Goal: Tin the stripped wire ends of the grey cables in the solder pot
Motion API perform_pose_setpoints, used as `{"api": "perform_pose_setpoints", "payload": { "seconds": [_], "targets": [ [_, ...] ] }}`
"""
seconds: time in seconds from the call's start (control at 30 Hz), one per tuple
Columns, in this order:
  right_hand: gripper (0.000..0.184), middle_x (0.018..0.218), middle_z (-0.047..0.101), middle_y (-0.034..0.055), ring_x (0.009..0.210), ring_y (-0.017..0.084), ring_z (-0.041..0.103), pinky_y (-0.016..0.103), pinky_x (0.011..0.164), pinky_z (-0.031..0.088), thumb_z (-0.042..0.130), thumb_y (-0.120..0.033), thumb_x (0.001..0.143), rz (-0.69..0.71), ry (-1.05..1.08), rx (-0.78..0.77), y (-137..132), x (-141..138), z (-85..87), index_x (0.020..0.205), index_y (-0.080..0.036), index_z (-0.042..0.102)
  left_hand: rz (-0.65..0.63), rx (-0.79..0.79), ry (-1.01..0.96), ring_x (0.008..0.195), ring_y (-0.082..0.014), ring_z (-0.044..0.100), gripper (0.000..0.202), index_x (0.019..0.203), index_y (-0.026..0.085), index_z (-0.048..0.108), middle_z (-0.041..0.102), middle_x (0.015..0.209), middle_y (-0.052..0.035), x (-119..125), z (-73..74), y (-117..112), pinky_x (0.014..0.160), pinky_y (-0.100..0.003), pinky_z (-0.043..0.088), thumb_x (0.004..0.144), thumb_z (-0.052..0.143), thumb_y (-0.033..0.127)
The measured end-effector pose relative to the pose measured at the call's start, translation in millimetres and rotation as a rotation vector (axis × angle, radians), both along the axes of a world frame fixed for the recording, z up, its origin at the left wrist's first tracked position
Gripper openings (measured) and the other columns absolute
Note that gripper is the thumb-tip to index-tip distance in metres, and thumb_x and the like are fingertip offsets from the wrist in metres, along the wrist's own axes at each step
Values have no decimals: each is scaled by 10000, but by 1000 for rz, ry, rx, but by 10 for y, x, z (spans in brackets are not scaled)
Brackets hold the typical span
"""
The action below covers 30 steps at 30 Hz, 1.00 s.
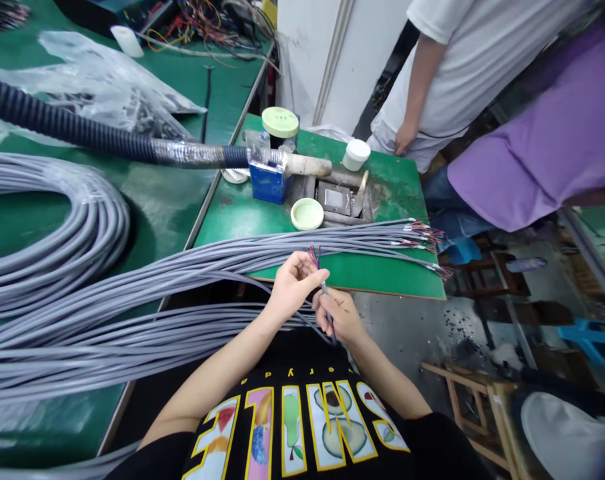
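My right hand [338, 315] grips a single grey cable [325, 291] just below its stripped end, holding it upright in front of my chest. My left hand [293, 283] pinches the thin coloured wires [313, 255] that fan out of that cable's tip. Both hands hover at the near edge of a small green table [397, 193]. A bundle of long grey cables [262, 257] lies across that table, its stripped coloured ends [425, 235] pointing right.
A large coil of grey cable [57, 220] lies on the green bench at left, under a black corrugated hose [72, 130]. A blue box [267, 180], lidded jars [280, 123] and a metal fixture [339, 197] stand on the small table. Two people stand behind it at right.
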State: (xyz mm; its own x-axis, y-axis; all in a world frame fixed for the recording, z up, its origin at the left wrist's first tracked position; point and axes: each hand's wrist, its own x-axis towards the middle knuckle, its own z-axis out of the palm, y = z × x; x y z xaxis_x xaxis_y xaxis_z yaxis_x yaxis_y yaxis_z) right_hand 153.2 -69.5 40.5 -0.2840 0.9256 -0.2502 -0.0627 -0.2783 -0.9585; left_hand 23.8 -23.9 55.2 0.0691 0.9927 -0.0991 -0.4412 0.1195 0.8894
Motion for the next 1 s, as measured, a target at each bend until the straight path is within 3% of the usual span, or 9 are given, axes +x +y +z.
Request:
{"api": "perform_pose_setpoints", "payload": {
  "seconds": [0.23, 0.47, 0.57, 0.7, 0.77, 0.9, 1.0],
  "targets": [
    [337, 407, 512, -72, 275, 33, 362, 149, 323, 255, 467, -449, 889, -38, -106, 64, -24, -67, -27, 749, -157, 561, 97, 1, 68, 491, -43, 423, 286, 661, 157, 540, 496, 555, 61, 7, -21, 25, 487, -168, 355, 676, 763, 335],
    [344, 400, 509, -67, 265, 39, 344, 160, 308, 232, 490, -474, 872, -53, -14, 26, -22, -65, -78, 752, -160, 564, 104, -71, -22, 537, -61, 480, 257, 648, 147, 645, 591, 605, 22, 3, -51, 23, 522, -186, 387, 660, 768, 372],
    [335, 400, 512, -65, 267, 43, 345, 165, 314, 238, 499, -465, 874, -29, 32, 25, -25, -61, -115, 754, -159, 564, 47, -154, -176, 505, -50, 459, 272, 628, 137, 619, 556, 554, 29, 24, -44, 19, 500, -173, 369, 638, 783, 353],
    [329, 402, 514, -61, 279, 51, 367, 176, 337, 271, 504, -462, 877, 34, 116, 40, -36, -47, -180, 756, -162, 559, -150, -348, -532, 472, -50, 443, 282, 671, 139, 590, 522, 555, 36, 68, -40, 1, 465, -174, 366, 616, 785, 335],
    [346, 400, 513, -59, 280, 55, 372, 180, 343, 280, 512, -488, 866, 59, 142, 25, -39, -34, -209, 751, -164, 555, -180, -366, -599, 480, -53, 450, 273, 673, 139, 579, 517, 564, 33, 81, -47, -5, 466, -173, 374, 618, 781, 314],
    [379, 380, 498, -61, 268, 58, 350, 188, 341, 287, 530, -532, 841, 62, 199, -4, -26, -3, -229, 745, -166, 553, -133, -322, -509, 483, -50, 463, 264, 699, 132, 587, 534, 562, 29, 82, -75, -11, 485, -165, 388, 650, 768, 318],
    [385, 369, 491, -62, 264, 58, 336, 192, 344, 286, 539, -543, 832, 44, 198, -21, -6, 8, -215, 741, -169, 548, 37, -200, -395, 486, -45, 462, 247, 751, 153, 600, 544, 571, 45, 66, -101, -26, 496, -159, 386, 656, 771, 305]
  ]
}}
